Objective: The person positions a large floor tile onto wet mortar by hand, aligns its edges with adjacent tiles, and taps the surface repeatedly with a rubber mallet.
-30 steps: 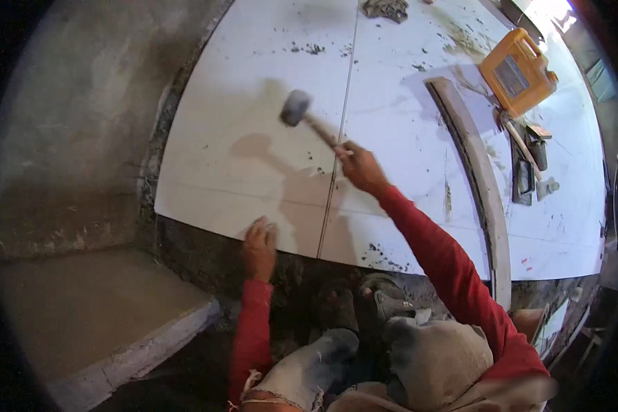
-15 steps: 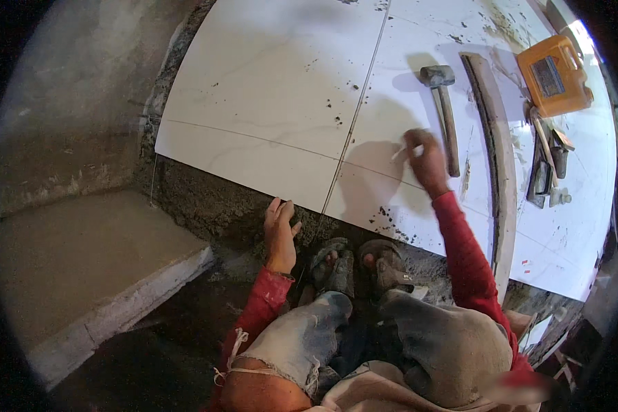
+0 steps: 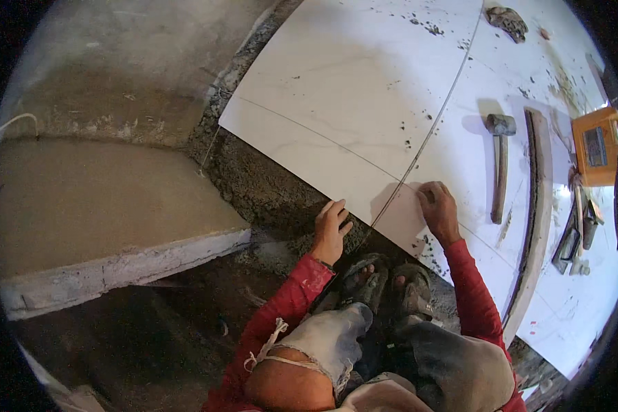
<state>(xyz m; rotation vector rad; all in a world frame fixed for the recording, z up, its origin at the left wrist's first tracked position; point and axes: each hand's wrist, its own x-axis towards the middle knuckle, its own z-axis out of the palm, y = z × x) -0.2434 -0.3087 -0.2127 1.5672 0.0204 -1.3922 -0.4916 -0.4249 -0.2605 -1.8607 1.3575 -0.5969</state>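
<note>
Large white marbled floor tiles [image 3: 323,75] lie before me, divided by a long dark joint and a thinner cross joint. My left hand [image 3: 331,232] is at the near edge of the tiles, its fingers spread and holding nothing. Over the tile just right of the long joint is my right hand [image 3: 439,211], fingers curled and pinched together. Whatever that pinch may hold is hidden by the fingers. Dark mortar crumbs [image 3: 429,253] lie beside the right wrist. Rough wet-looking mortar [image 3: 268,182] runs along the tiles' near left edge.
Right of my hand lie a mallet [image 3: 501,158] and a long straight bar [image 3: 539,185]. Beyond them are an orange jerrycan [image 3: 597,154] and hand tools [image 3: 571,237]. A raised concrete slab [image 3: 117,206] is at left, and a crumpled rag [image 3: 507,24] lies far off.
My view has swung, shifting the scene. My right hand has come down and left, closer to the long joint and my left hand. A small white thing at its fingertips no longer shows clearly.
</note>
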